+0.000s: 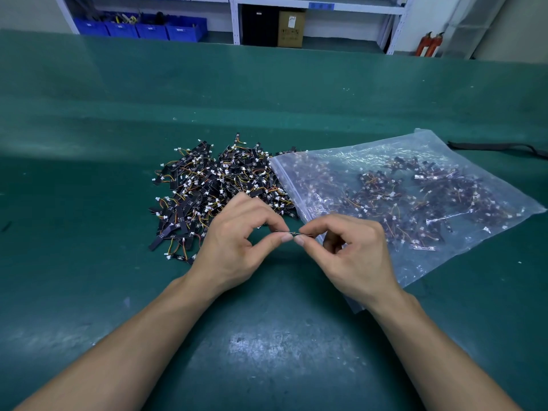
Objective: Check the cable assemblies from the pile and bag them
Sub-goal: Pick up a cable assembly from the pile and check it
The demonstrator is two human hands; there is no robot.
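A pile of small cable assemblies (213,188), black strips with coloured wires and white plugs, lies on the green table. To its right lies a clear zip bag (415,161) holding several more assemblies. In front of the pile, my left hand (237,241) and my right hand (347,250) pinch the two ends of one cable assembly (292,232) between thumb and forefinger. The piece is held level just above the table, seen edge-on and mostly hidden by my fingertips. My right hand lies over the bag's near left corner.
The green table (267,336) stretches wide around the work. A black strap (498,146) lies at the far right. Beyond the table stand shelves with blue bins (142,29), a cardboard box (292,29) and red extinguishers (430,44).
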